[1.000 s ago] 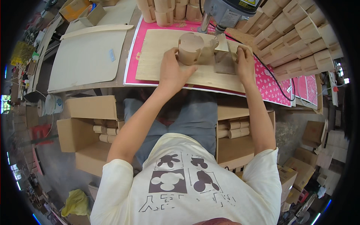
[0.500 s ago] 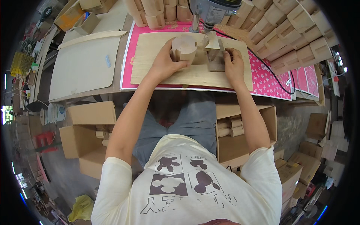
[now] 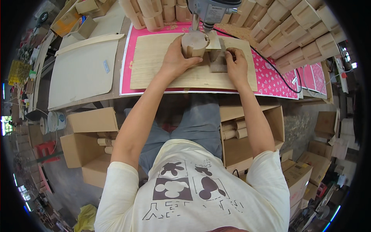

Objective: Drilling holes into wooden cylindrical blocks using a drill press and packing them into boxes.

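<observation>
My left hand is wrapped round a thick round wooden block with notches cut in its side. The block is raised at the left side of a small wooden jig, beneath a grey power tool mounted on a metal post. A pale flat piece tops the jig, close to the block; whether they touch I cannot tell. At the jig's right edge, my right hand has its fingers curled in against it. Under both hands lies a plain wooden board.
Stacks of notched wooden pieces rise at the back right, with more pieces at the back left. A black cable crosses the pink cloth. Open cartons holding wooden pieces stand below the table edge.
My left hand has carried the round block rightward and away from me, closer to the jig and the power tool. The right hand stays at the jig's right edge, its fingers slightly shifted.
</observation>
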The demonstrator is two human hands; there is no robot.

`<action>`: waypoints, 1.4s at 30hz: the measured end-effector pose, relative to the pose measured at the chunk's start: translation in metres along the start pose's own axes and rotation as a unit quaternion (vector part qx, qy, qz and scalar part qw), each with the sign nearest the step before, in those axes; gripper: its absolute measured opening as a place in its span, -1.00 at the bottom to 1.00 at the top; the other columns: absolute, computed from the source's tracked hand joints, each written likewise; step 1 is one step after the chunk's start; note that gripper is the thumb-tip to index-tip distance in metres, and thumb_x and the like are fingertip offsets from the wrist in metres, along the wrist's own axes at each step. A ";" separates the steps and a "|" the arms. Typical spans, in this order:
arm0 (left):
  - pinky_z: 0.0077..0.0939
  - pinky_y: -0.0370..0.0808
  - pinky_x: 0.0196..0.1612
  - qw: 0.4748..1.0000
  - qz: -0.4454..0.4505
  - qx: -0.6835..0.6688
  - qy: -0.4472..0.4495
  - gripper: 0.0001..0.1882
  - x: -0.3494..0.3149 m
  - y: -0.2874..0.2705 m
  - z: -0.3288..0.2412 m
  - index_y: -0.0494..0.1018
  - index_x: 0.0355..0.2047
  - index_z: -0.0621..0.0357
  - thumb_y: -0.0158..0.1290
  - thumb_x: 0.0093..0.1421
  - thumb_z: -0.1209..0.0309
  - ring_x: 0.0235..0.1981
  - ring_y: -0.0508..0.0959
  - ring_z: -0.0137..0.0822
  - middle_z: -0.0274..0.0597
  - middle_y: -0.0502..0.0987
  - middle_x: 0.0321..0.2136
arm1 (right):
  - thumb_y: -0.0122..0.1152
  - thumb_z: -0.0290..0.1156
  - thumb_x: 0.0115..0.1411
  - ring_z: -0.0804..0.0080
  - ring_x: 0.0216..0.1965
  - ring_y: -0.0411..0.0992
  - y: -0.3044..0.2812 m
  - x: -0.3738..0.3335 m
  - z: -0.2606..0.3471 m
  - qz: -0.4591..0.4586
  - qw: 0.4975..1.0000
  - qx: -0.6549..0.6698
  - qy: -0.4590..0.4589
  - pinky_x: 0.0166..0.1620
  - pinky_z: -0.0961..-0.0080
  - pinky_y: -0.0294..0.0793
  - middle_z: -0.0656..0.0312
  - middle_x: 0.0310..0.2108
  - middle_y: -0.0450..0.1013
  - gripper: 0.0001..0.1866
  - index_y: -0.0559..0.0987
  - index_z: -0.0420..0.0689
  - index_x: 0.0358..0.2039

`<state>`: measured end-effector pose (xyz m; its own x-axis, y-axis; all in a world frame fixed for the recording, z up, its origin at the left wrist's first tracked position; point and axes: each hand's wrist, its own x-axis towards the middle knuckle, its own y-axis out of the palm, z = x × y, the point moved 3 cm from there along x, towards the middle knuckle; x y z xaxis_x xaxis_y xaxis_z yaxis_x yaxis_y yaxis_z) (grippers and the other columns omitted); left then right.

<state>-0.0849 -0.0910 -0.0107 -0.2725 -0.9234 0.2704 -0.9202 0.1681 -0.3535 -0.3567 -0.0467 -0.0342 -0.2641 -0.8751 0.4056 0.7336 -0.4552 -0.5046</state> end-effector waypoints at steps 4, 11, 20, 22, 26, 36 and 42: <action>-0.06 0.55 0.39 0.999 -0.035 0.007 0.040 0.03 0.004 0.009 0.005 0.41 0.40 0.33 0.67 -0.01 0.23 0.29 0.62 0.15 0.21 0.63 0.25 | 0.34 -0.31 0.48 0.05 -0.06 0.67 0.000 0.001 -0.002 0.003 1.000 0.005 -0.007 0.09 0.20 0.63 -0.05 -0.04 0.66 -0.73 0.75 -0.27 0.00; 0.00 0.56 0.36 0.996 -0.056 0.012 0.074 -0.04 0.001 0.013 -0.011 0.44 0.34 0.30 0.66 -0.01 0.26 0.28 0.61 0.22 0.25 0.64 0.21 | 0.34 -0.32 0.49 0.09 -0.07 0.67 0.002 0.001 -0.010 -0.005 1.000 0.016 0.006 0.09 0.23 0.63 -0.05 -0.04 0.67 -0.73 0.75 -0.27 0.00; -0.04 0.54 0.37 0.996 -0.042 0.072 0.015 -0.04 -0.001 0.013 -0.012 0.41 0.41 0.23 0.62 0.07 0.26 0.29 0.59 0.20 0.22 0.57 0.26 | 0.12 -0.12 0.65 0.44 0.05 0.61 -0.023 0.131 0.064 -0.077 0.916 0.391 0.047 0.10 0.40 0.58 0.20 0.01 0.70 -0.58 0.71 -0.22 0.12; -0.03 0.54 0.37 0.996 -0.039 0.081 0.024 -0.06 0.000 0.014 -0.011 0.41 0.40 0.23 0.62 0.07 0.27 0.29 0.59 0.20 0.22 0.57 0.26 | 0.16 -0.11 0.62 0.45 0.03 0.60 -0.034 0.160 0.105 -0.052 0.902 0.427 0.029 0.11 0.43 0.55 0.24 -0.01 0.69 -0.60 0.73 -0.17 0.09; -0.02 0.56 0.34 0.994 -0.055 0.091 0.039 -0.07 -0.002 0.014 -0.012 0.41 0.39 0.25 0.61 0.09 0.28 0.27 0.59 0.20 0.24 0.58 0.24 | 0.19 -0.11 0.58 0.50 -0.04 0.58 -0.036 0.196 0.170 0.008 0.900 0.433 -0.046 0.06 0.45 0.52 0.28 -0.09 0.70 -0.64 0.77 -0.10 0.04; -0.02 0.56 0.34 0.992 -0.064 0.098 0.035 -0.05 -0.003 0.016 -0.011 0.38 0.40 0.28 0.62 0.09 0.28 0.24 0.62 0.23 0.27 0.61 0.20 | 0.18 -0.19 0.61 0.53 -0.12 0.57 -0.077 0.157 0.160 -0.004 0.952 0.288 -0.102 -0.03 0.51 0.53 0.33 -0.22 0.62 -0.72 0.72 -0.11 -0.04; 0.06 0.48 0.41 0.996 -0.040 0.083 0.009 0.03 -0.001 0.015 -0.013 0.31 0.45 0.25 0.60 0.08 0.18 0.30 0.50 0.28 0.28 0.56 0.23 | 0.16 -0.28 0.64 0.56 -0.07 0.51 -0.080 0.065 0.145 -0.051 0.964 0.172 -0.196 -0.01 0.48 0.52 0.28 -0.07 0.63 -0.69 0.64 -0.23 0.16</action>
<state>-0.1023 -0.0828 -0.0051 -0.2068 -0.9251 0.3185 -0.8805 0.0340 -0.4728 -0.3415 -0.0434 0.1428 -0.1376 -0.6685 0.7309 0.8988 -0.3943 -0.1914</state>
